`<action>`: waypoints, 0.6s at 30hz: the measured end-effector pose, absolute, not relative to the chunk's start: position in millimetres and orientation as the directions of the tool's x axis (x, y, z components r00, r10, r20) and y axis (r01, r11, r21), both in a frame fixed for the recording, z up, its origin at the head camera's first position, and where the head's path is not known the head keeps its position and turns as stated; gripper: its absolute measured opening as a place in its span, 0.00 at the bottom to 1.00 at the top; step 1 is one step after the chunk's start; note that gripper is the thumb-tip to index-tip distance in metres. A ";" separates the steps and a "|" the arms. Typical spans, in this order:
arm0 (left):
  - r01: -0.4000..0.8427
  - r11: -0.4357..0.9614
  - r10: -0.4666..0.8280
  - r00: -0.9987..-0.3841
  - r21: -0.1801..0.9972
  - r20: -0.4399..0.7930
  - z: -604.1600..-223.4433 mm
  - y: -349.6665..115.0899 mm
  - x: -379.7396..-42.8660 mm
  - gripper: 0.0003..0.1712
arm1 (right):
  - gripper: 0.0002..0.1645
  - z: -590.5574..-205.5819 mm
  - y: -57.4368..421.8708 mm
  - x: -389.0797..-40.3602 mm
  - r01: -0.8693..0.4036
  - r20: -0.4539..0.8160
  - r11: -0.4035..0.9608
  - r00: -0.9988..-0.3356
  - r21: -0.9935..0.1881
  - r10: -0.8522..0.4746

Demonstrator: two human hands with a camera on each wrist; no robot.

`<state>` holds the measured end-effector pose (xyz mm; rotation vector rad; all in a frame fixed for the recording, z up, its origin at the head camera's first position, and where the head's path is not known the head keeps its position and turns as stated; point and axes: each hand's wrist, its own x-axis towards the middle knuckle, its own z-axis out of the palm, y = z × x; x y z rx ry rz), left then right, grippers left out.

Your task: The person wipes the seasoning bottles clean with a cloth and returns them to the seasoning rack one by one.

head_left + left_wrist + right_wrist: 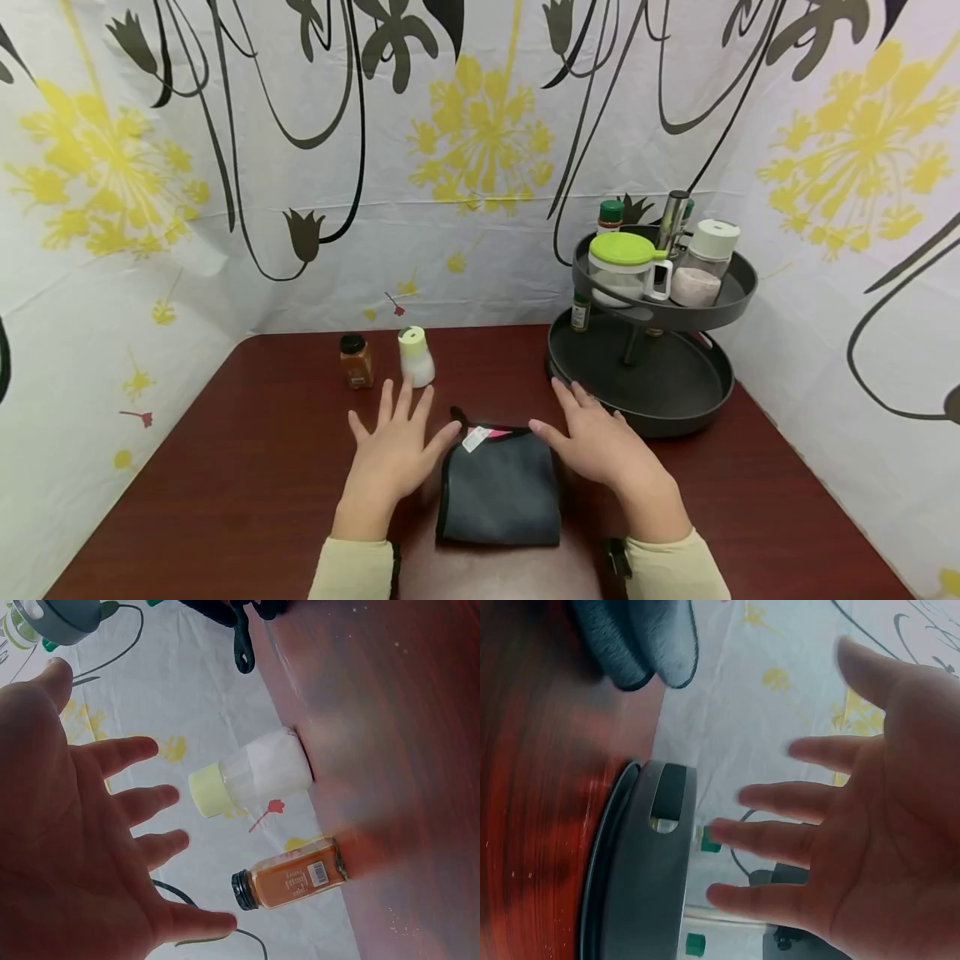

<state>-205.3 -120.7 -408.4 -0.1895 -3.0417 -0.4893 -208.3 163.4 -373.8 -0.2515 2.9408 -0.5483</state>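
Observation:
Between my two hands lies a folded dark grey cloth (pixel 501 492) with black edging, a hanging loop, a white tag and a bit of pink at its far edge. My left hand (pixel 395 458) spreads its fingers at the cloth's left side, palm down and holding nothing. Beyond its fingertips stand a white shaker with a pale yellow cap (pixel 416 357) and a spice jar with a black lid (pixel 356 361), both upright. My right hand (pixel 603 446), fingers straight, is at the cloth's right side, near the two-tier turntable (pixel 637 400). It holds nothing.
On the turntable's upper tier are a lidded glass jar with a lime-green top (pixel 622 258), a white-capped jar of pinkish contents (pixel 699 275), a metal-topped bottle (pixel 672 212) and green-capped bottles. A small bottle (pixel 580 312) is on the lower tier. Patterned fabric (pixel 480 275) hangs behind the table.

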 end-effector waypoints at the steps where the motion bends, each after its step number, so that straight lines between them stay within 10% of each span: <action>1: 0.127 0.942 0.112 -0.991 0.312 0.068 -408.4 -121.2 -204.5 0.50 | 0.53 -373.6 162.0 -208.0 -0.141 -0.111 0.920 -0.975 -0.365 -0.193; 9: 0.097 0.935 0.105 -0.995 0.341 -0.003 -410.5 -125.0 -200.1 0.48 | 0.31 -381.2 150.8 -202.9 -0.069 -0.277 0.939 -0.946 -0.336 -0.169; 18: 0.103 0.942 0.119 -0.992 0.318 -0.033 -409.5 -124.2 -201.4 0.44 | 0.29 -393.5 135.4 -201.8 -0.040 -0.339 0.933 -0.926 -0.356 -0.169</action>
